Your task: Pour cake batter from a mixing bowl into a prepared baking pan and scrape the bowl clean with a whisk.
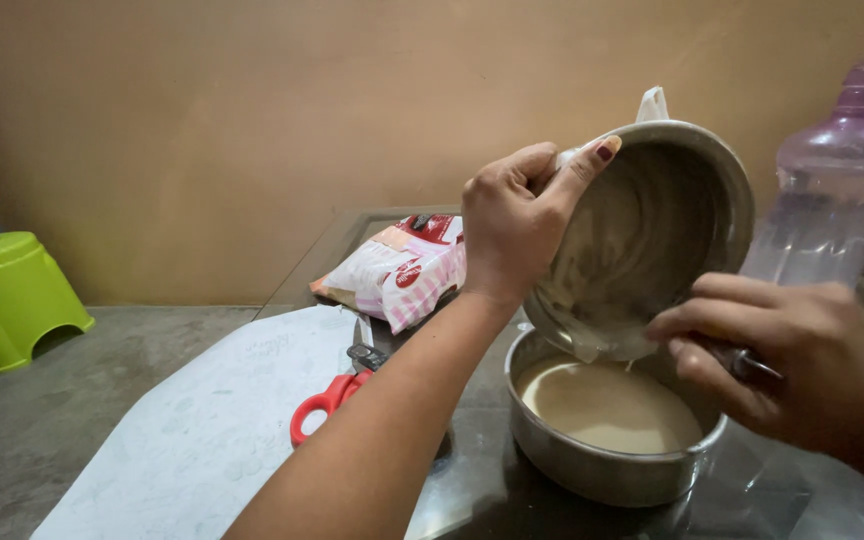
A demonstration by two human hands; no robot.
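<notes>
At frame centre-right, the left hand (pixel 514 225) is gripping the tilted steel bowl (pixel 667 215) by its slippery, batter-coated rim, fingers clamped, while the right hand (pixel 787 365), closed around a utensil handle (pixel 752 365), is scraping batter into the round tin (pixel 602 470) below.

Lighting: dim, warm indoor light; overall orange-brown cast on the wall (pixel 252 120). No lamp in view; source direction cannot be fixed. Shadows soft and diffuse, darkest under the green stool (pixel 7 295) and along the floor at left. Glare: weak reflections on the glass tabletop (pixel 492 480) and a dull sheen on the rim of the round steel pan (pixel 602 470). The tilted steel bowl (pixel 652 230) reads grey and low in contrast inside. Focus: centre acceptably sharp; right hand (pixel 802 370) slightly soft, near the lens. The clear plastic bottle (pixel 832 190) is hazy. Mild wide-angle stretch at frame edges. Fine noise in dark areas.
</notes>
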